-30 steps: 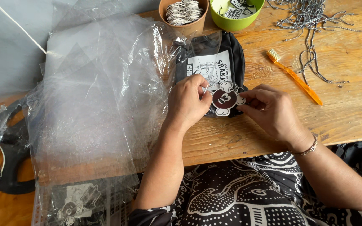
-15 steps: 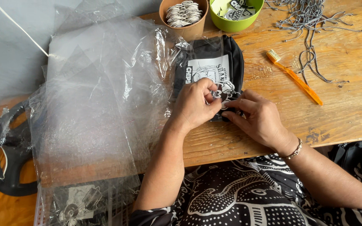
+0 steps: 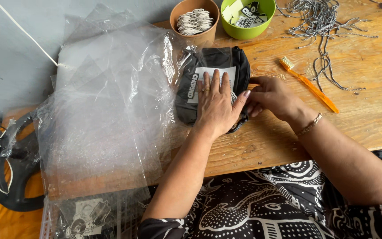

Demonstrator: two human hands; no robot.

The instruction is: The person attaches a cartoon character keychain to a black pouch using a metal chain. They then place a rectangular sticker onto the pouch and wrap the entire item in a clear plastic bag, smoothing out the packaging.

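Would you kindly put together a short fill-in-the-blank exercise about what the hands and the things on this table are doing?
1. The left hand lies flat on a folded ____ garment.
2. The toothbrush on the wooden table is ____ in colour.
3. Beside the brown cup stands a ____ bowl.
4. The right hand wears a bracelet on its ____.

Missing words: black; orange; green; wrist

A small hand-packing workshop.

A worn wooden tabletop (image 3: 368,119) carries a heap of clear plastic bags (image 3: 107,102) left of the fingers (image 3: 215,86), with a brown paper cup of small tags (image 3: 194,20), a green bowl of printed stickers (image 3: 247,13) and loose grey ball chains (image 3: 323,26) beyond them.
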